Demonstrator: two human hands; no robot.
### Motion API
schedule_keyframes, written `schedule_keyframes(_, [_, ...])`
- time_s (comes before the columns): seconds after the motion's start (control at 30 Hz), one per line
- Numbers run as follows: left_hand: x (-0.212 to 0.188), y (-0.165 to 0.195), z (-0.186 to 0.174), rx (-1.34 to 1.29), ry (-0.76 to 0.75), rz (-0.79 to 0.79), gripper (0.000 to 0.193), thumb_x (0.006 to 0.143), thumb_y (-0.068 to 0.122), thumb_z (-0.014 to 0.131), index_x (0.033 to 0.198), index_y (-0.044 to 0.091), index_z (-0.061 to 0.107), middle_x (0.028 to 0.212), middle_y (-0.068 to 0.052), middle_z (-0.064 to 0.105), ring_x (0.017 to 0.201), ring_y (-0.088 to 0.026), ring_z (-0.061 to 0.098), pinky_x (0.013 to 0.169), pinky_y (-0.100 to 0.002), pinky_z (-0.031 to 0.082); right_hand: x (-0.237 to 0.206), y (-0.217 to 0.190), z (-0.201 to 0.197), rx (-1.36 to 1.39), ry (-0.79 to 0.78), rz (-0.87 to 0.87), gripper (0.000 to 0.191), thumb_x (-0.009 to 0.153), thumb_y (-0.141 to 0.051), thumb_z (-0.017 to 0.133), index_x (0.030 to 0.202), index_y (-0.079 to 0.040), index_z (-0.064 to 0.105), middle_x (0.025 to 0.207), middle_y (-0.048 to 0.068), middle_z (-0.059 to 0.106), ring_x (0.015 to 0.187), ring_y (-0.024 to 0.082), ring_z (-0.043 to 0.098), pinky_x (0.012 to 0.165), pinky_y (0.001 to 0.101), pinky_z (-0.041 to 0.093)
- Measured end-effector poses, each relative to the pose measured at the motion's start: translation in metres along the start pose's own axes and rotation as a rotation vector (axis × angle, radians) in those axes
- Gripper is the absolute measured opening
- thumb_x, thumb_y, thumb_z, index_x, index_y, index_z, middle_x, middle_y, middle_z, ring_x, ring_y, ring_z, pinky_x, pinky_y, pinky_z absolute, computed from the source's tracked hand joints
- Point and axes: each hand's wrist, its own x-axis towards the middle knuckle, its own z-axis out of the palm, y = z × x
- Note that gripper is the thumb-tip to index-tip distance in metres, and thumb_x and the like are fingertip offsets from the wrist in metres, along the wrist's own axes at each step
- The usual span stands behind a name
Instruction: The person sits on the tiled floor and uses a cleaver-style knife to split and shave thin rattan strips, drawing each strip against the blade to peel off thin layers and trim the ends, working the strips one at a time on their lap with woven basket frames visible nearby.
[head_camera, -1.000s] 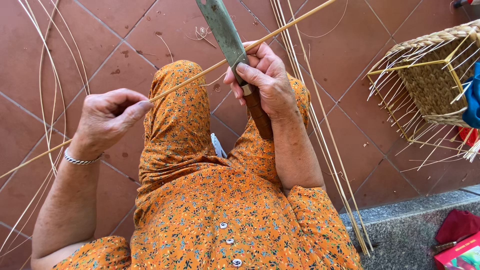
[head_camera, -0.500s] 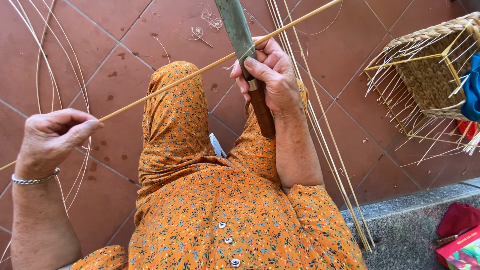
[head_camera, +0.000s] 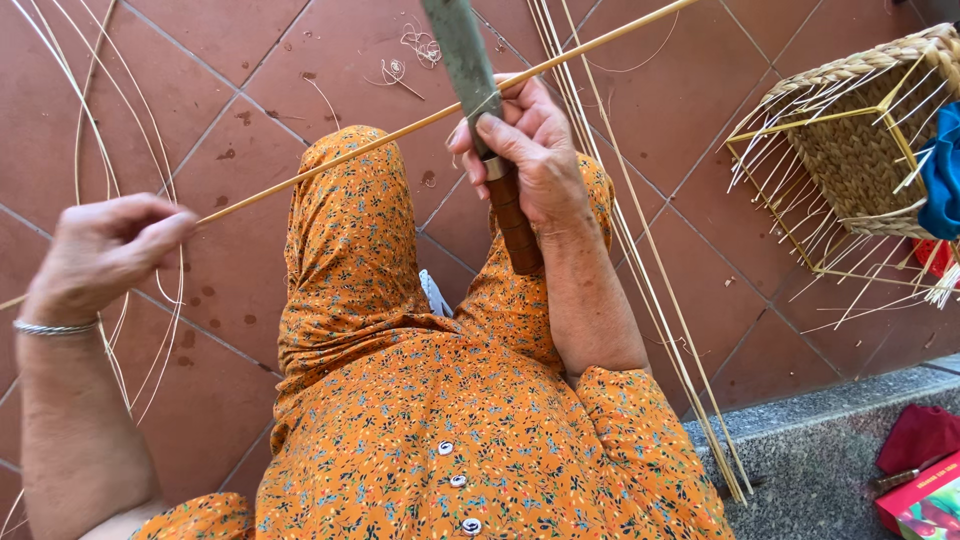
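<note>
Cane strip (head_camera: 400, 130) between hands — knife (head_camera: 470, 70) against it

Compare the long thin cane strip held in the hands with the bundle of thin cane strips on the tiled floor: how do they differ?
The long thin cane strip is single and lifted, pinched by the left hand and pressed at the knife by the right hand; the bundle of thin cane strips is many and lies untouched on the tiled floor. The strip slants across the knees; the bundle runs away from the body. Both are pale yellow and slender.

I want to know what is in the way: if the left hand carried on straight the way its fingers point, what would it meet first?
The left hand points right along the cane strip it pinches. Followed that way, it would likely first meet the orange-clad knee, though depth is hard to judge; the right hand with the knife lies further along.
</note>
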Motion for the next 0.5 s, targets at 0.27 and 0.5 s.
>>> schedule_keyframes(0.27, [0.037, 0.072, 0.094, -0.032, 0.015, 0.421, 0.013, 0.102, 0.009, 0.073, 0.112, 0.001, 0.073, 0.080, 0.002, 0.067, 0.071, -0.001, 0.053, 0.060, -0.021, 0.046, -0.001, 0.022, 0.039, -0.078, -0.130, 0.128, 0.034, 0.106, -0.003, 0.057, 0.136, -0.001, 0.042, 0.095, 0.016, 0.070, 0.064, 0.015, 0.064, 0.052, 0.0255, 0.052])
schedule_keyframes(0.5, [0.048, 0.063, 0.107, -0.090, 0.022, 0.415, 0.010, 0.102, 0.008, 0.074, 0.108, 0.000, 0.073, 0.078, 0.004, 0.064, 0.070, 0.000, 0.051, 0.059, -0.020, 0.044, 0.001, 0.022, 0.033, -0.042, -0.108, 0.129, 0.033, 0.105, -0.003, 0.058, 0.134, 0.001, 0.042, 0.095, 0.018, 0.071, 0.063, 0.016, 0.064, 0.052, 0.0259, 0.052])
